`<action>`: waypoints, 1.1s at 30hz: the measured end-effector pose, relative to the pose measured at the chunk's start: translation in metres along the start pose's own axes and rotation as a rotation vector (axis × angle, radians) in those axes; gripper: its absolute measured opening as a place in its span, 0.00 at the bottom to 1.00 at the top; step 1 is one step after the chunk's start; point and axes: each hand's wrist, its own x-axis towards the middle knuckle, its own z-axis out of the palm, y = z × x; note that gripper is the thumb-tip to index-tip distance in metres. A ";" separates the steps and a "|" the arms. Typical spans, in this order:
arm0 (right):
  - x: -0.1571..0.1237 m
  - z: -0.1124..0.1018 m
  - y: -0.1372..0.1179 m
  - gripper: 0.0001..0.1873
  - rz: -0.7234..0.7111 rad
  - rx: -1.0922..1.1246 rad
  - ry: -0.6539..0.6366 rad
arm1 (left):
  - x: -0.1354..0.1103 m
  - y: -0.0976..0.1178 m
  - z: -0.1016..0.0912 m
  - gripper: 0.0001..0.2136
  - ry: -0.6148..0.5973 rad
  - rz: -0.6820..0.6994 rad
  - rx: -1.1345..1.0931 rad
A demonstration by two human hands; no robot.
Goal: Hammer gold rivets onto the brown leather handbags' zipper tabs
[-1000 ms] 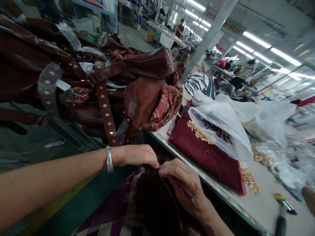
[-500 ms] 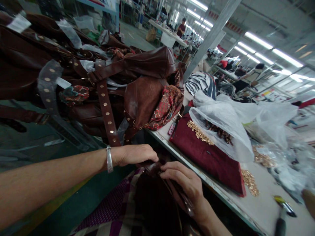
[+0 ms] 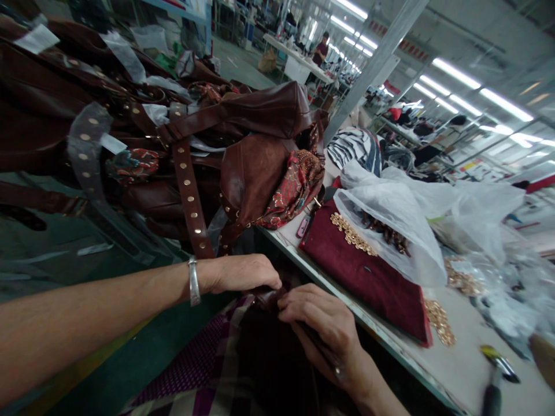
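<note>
**Left grip** [image 3: 240, 274]: closed, its fingertips pinching the top edge of a dark brown leather bag [image 3: 269, 300]; a wide silver bangle [image 3: 194, 281] circles the wrist.

**Right grip** [image 3: 323, 329]: closed and curled just beside the left grip, its fingers on the same bag, with a narrow dark strip [image 3: 323, 346] running under them. Whether that strip is a strap or a tool is too dark to tell.

**Held thing**: the dark brown leather bag sits between and below both grips, resting on a purple-and-cream checked cloth [image 3: 186, 352]. Most of its body is in shadow.

**Above the grips**: a heap of finished brown leather bags [image 3: 251, 179] hangs close by, with brass-studded straps [image 3: 188, 196] and red paisley fabric [image 3: 295, 190], some wrapped in clear film.

**Right of the grips**: a white-edged desk [image 3: 459, 358] runs away from them. On it lie a burgundy suede pad [image 3: 359, 283] with gold studs [image 3: 351, 234], a crumpled clear plastic bag [image 3: 390, 225] partly over the pad, and more gold studs [image 3: 440, 323] just beside it. Farther right is a blurred tool with a yellow tip [image 3: 498, 364].

**Far beyond the grips**: a co-worker in a maroon top [image 3: 321, 51] stands at a long white table [image 3: 295, 60].
</note>
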 end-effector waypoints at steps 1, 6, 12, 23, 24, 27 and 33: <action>0.001 -0.002 -0.001 0.12 0.008 -0.006 -0.024 | 0.000 0.000 0.001 0.14 -0.006 -0.009 -0.002; -0.003 -0.008 -0.004 0.09 -0.015 -0.029 -0.057 | -0.003 -0.002 0.003 0.15 -0.008 -0.081 0.022; -0.040 -0.048 -0.008 0.08 0.039 -0.161 0.061 | -0.009 -0.002 -0.011 0.20 0.092 -0.144 0.080; -0.026 -0.045 -0.022 0.08 0.122 0.050 0.211 | 0.006 0.033 0.012 0.14 -0.023 -0.126 0.027; -0.020 -0.042 -0.022 0.08 0.090 0.038 0.176 | 0.007 0.034 0.014 0.14 -0.036 -0.125 0.021; -0.010 -0.039 -0.022 0.09 0.052 -0.002 0.108 | 0.008 0.036 0.014 0.13 -0.053 -0.113 0.029; -0.004 -0.043 -0.023 0.10 0.041 -0.045 -0.019 | 0.007 0.032 0.013 0.12 -0.034 -0.097 -0.010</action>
